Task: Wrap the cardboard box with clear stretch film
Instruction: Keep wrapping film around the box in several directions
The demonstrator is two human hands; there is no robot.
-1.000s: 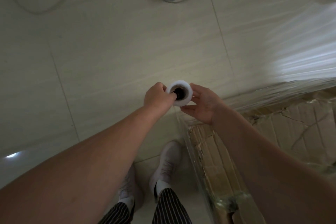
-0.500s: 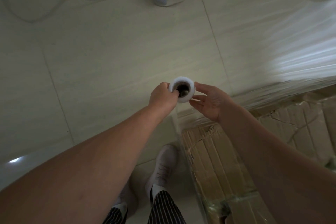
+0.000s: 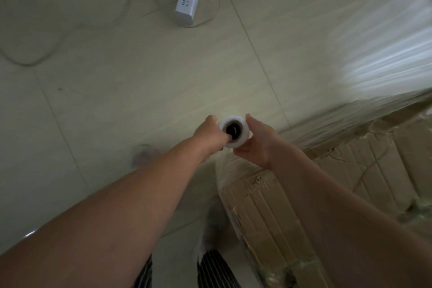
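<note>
Two bare hands meet just below the centre of the frame, both on a stretch film roll (image 3: 243, 135) seen end-on, its white wound film ringing a dark core. The left hand (image 3: 208, 134) is clenched against the roll's left side, with one digit pushed into the core opening; which digit cannot be told. The right hand (image 3: 256, 145) cups the roll's right side, thumb over the top and fingers curled underneath, so the roll is grasped between the two hands above the floor.

Clear stretch film (image 3: 385, 58) fills the upper right of the frame as a streaked, glaring sheet, blurred. More film hangs below the roll and runs down along the near left edge of the cardboard box (image 3: 332, 196).

That box takes up the lower right of the frame. Its brown top is creased, torn in places and already shiny with film along its upper and left edges. The right forearm crosses over it.

On the pale tiled floor (image 3: 140, 82), a white power strip (image 3: 187, 3) lies at the upper centre, with thin cables (image 3: 22, 61) trailing off to the upper left and looping around it. At the bottom centre, striped trouser legs (image 3: 215, 269) show between the forearms.
</note>
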